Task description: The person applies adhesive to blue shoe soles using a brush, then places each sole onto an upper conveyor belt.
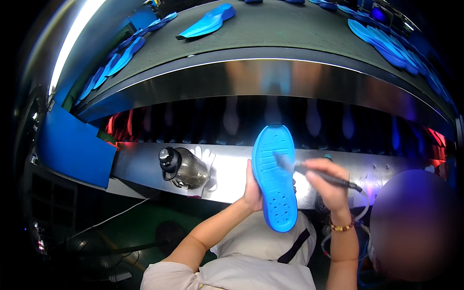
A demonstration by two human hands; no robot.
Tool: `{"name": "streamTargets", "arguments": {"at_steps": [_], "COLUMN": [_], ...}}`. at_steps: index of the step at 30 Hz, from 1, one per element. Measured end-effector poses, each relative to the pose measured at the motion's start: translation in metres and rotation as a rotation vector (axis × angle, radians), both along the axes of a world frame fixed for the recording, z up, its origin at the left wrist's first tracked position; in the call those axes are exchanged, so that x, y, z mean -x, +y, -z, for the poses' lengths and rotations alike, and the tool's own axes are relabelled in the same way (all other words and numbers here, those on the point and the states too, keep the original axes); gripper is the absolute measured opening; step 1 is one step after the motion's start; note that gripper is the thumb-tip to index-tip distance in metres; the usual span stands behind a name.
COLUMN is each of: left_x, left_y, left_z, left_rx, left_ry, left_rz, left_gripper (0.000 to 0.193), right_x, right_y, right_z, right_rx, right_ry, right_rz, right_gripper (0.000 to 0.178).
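Note:
My left hand (pixel 252 189) holds a bright blue shoe sole (pixel 276 186) upright in front of my lap, fingers wrapped behind its edge. The face toward me has raised cross ridges in its upper half and small holes near the lower end. In my right hand (pixel 332 186) is a brush (pixel 321 176) with a dark handle, its blurred bristle end over the ridged part of the sole. Whether the bristles touch the surface I cannot tell. A pale hose (pixel 365 205) runs down from the handle's rear end.
Beyond the metal ledge (pixel 232 169), a dark green conveyor belt (pixel 280 29) carries several blue soles (pixel 210 21). A smoky bottle (pixel 188 169) with a black lid stands on the ledge beside a white glove (pixel 207 157). A large blurred rounded shape (pixel 418 224) fills the right side.

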State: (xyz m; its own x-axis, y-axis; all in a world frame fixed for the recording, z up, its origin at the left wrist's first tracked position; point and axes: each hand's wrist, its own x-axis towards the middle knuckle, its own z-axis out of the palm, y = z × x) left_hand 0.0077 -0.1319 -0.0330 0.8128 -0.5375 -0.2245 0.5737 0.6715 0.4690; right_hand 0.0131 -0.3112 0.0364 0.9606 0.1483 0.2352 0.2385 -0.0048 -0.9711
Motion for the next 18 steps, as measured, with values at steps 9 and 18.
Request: {"name": "streamTargets", "arguments": {"at_steps": [9, 18], "left_x": [0.002, -0.009], "left_y": [-0.001, -0.002], "left_z": [-0.003, -0.019], "left_rx": [-0.061, -0.058], "left_ry": [-0.102, -0.243], "left_rz": [-0.008, -0.151], "left_gripper": [0.089, 0.095], "right_x": [0.001, 0.006], "right_y": [0.004, -0.003], "right_z": [-0.007, -0.005], "right_rx": [-0.039, -0.047], "right_ry": [-0.041, -0.100], "right_rz": [-0.213, -0.223], "right_gripper": [0.018, 0.018]}}
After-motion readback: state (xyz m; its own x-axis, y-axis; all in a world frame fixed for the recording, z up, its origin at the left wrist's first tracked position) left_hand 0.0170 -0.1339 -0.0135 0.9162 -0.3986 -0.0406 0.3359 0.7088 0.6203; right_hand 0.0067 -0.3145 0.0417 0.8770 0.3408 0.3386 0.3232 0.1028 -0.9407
